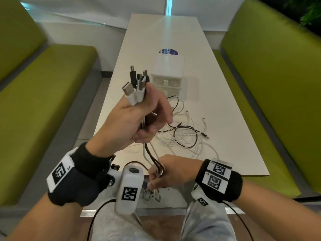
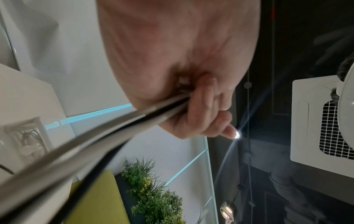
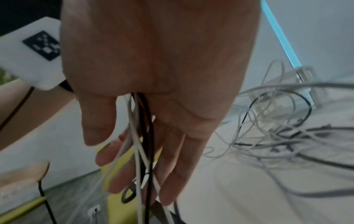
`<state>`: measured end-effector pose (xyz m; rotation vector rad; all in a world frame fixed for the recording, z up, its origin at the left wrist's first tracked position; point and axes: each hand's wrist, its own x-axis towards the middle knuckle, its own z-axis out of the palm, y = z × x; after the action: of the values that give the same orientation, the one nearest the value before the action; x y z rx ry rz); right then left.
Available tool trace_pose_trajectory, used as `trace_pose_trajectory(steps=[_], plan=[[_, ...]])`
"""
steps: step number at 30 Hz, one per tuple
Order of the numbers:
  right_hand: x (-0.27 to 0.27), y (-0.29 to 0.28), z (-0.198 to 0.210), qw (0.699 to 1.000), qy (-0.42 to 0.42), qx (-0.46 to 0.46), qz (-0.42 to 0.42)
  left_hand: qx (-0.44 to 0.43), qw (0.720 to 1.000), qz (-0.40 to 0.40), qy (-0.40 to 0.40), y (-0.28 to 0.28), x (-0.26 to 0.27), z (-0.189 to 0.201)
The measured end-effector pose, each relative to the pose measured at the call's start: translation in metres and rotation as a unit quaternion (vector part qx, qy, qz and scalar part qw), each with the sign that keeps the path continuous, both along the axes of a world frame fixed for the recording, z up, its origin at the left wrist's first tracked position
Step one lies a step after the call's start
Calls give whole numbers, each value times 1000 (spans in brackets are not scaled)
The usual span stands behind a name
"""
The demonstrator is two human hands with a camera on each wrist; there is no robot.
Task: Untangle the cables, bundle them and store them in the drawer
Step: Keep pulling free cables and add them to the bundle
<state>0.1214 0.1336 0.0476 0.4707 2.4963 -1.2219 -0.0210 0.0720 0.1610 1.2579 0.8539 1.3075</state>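
Plugs (image 1: 137,84), five, clenched in left hand (image 1: 128,124) fingers; right hand (image 1: 166,169) fingers curled round hanging cables (image 1: 147,150)

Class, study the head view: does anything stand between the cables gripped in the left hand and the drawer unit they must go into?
Yes. The drawer unit looks shut, and the cable tangle lies on the table in front of it. The held cables run down from the left hand through the right hand.

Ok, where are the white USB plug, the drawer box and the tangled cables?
white USB plug (image 1: 128,88): head view, metal tip.
drawer box (image 1: 167,66): head view, lid.
tangled cables (image 1: 184,126): head view, pile middle.
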Motion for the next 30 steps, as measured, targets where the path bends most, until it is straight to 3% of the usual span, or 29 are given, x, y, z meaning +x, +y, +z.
trace_pose_trajectory(steps=[4, 9, 16, 20, 24, 30], plan=[[6, 0, -3, 997, -62, 32, 17, 9, 999, 24, 34, 1, -3, 5], [0, -1, -5, 995, -56, 76, 2, 13, 987, 86, 132, 8, -4, 7], [0, -10, -8, 996, -88, 8, 26, 53, 980, 167, 99, 15, -19, 18], [-5, -8, -11, 994, -99, 23, 33, 55, 981, 151, 108, 17, -22, 16], [-6, -2, -10, 996, -88, 8, -13, 33, 982, 137, 125, 20, -29, 3], [-17, 23, -6, 985, -95, 141, -13, 2, 977, 176, 120, 19, -37, -20]])
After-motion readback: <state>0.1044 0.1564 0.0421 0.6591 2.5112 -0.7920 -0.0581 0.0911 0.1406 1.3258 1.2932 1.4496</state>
